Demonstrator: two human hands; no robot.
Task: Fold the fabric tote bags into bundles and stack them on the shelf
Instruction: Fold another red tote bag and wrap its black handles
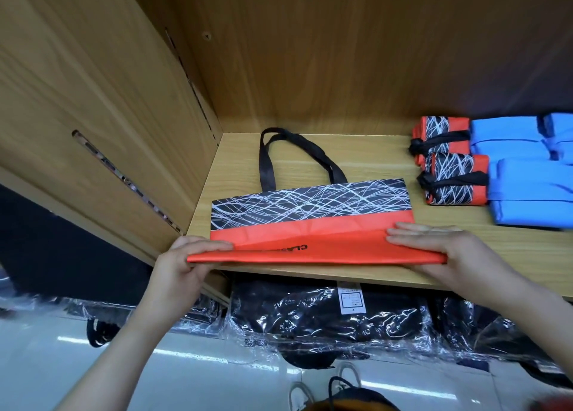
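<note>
Bag: the orange-red and black non-woven fabric tote bag [310, 221], its black band crossed with white scribbled lines, lay flat on the light wooden shelf board [465, 274], left of middle and close to the front edge.
Fold: the bag's lower orange-red part was turned up toward me along the front edge, printed letters showing on it; I judged this a first fold, only begun.
Handles: the two black strap handles [273, 159] lay loose toward the back of the shelf, not yet wrapped round anything.
Left hand: my left hand [183, 264] pinched the left end of the fold, thumb on top and fingers curled beneath.
Right hand: my right hand [449, 249] lay on the right end of the fold with fingers straight and flat on the cloth; I could not see the thumb.
Done: two orange-red and black bundles [446, 159], each bound by its black strap, sat at the right rear of the shelf, one in front of the other, touching the folded blue fabric bundles [527, 174] beside them; the frame edge cut off the blue ones.
Left to do: by my reckoning, the remaining folds, binding with the handles, and setting this bag beside the others.
Below: black items in clear plastic wrap [310, 314] lay under the shelf; I could not tell whether they belonged to the job.
</note>
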